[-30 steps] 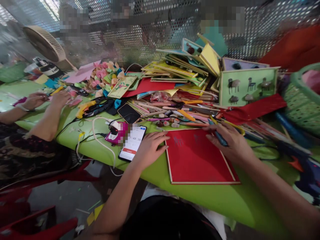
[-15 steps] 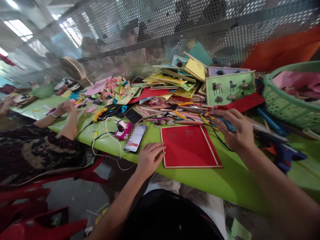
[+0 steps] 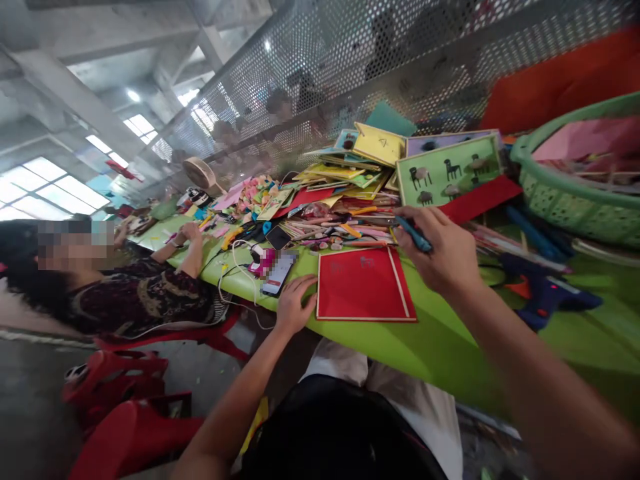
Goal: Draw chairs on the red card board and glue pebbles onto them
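Note:
A red framed board [image 3: 363, 285] lies flat on the green table [image 3: 440, 347] in front of me. My left hand [image 3: 295, 303] rests at the table edge by the board's left side, fingers stretched toward it, holding nothing. My right hand [image 3: 443, 250] is raised above the board's right top corner, fingers closed around a blue pen [image 3: 415, 235]. A phone [image 3: 278, 275] lies just left of my left hand.
A heap of coloured cards, sticks and framed pictures [image 3: 370, 167] fills the far side. A green basket [image 3: 585, 173] stands at right, a blue glue gun [image 3: 547, 297] before it. A seated person [image 3: 135, 293] works at left beside red chairs [image 3: 125, 400].
The view has tilted up and pulled back. My right hand lifted off the red board with the pen. My left hand slid back toward the table edge.

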The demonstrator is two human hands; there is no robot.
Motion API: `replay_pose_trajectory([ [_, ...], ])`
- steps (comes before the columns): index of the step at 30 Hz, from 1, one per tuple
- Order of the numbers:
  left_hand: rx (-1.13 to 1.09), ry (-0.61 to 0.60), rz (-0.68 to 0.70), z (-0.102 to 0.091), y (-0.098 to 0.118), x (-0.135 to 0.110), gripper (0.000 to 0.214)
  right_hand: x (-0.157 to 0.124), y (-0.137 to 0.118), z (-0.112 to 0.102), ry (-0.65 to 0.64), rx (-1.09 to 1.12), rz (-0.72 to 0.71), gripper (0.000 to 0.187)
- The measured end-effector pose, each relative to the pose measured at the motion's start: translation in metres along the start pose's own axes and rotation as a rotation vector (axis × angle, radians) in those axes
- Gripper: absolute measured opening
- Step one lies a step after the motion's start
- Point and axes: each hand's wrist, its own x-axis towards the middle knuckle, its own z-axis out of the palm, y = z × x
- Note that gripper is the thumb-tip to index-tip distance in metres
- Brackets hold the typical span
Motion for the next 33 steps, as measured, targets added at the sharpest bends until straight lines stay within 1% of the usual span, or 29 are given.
replay_pose_trajectory([
  [3, 0.018, -0.034, -0.018, -0.003, 0.004, 0.002, 0.037, 0.000, -0.002, -0.006, -0.014, 0.028, -0.015, 0.034],
  [8, 0.015, -0.061, -0.053, -0.004, 0.010, 0.002, 0.040, -0.001, -0.011, -0.013, -0.014, 0.123, 0.015, 0.032],
  [11, 0.001, -0.055, -0.069, -0.002, 0.010, 0.001, 0.040, -0.003, -0.014, -0.009, -0.019, 0.079, 0.002, 0.031],
  [14, -0.023, -0.026, -0.074, 0.001, 0.009, -0.002, 0.039, -0.009, -0.010, 0.000, 0.008, 0.003, 0.011, 0.030],
  [16, -0.049, 0.000, -0.071, 0.002, 0.009, -0.003, 0.037, -0.016, -0.004, 0.006, 0.046, -0.027, 0.076, 0.031],
  [18, -0.081, 0.018, -0.058, 0.002, 0.008, -0.004, 0.035, -0.025, 0.002, 0.009, 0.085, -0.008, 0.191, 0.030],
  [20, -0.121, 0.022, -0.033, 0.001, 0.007, -0.006, 0.031, -0.036, 0.007, 0.012, 0.167, 0.056, 0.303, 0.027],
  [22, -0.163, 0.017, -0.003, -0.001, 0.005, -0.008, 0.027, -0.048, 0.008, 0.013, 0.296, 0.119, 0.361, 0.024],
  [24, -0.205, -0.002, 0.029, -0.002, 0.001, -0.010, 0.023, -0.059, 0.007, 0.014, 0.380, 0.151, 0.427, 0.020],
  [27, -0.262, -0.055, 0.089, -0.005, -0.003, -0.014, 0.022, -0.073, 0.001, 0.014, 0.448, 0.154, 0.521, 0.018],
  [29, -0.293, -0.096, 0.132, -0.008, -0.005, -0.016, 0.025, -0.079, -0.006, 0.014, 0.496, 0.166, 0.552, 0.017],
  [31, -0.294, -0.141, 0.181, -0.010, -0.007, -0.017, 0.030, -0.083, -0.016, 0.014, 0.520, 0.230, 0.581, 0.017],
  [33, -0.249, -0.186, 0.241, -0.012, -0.009, -0.018, 0.034, -0.086, -0.029, 0.017, 0.523, 0.316, 0.622, 0.016],
])
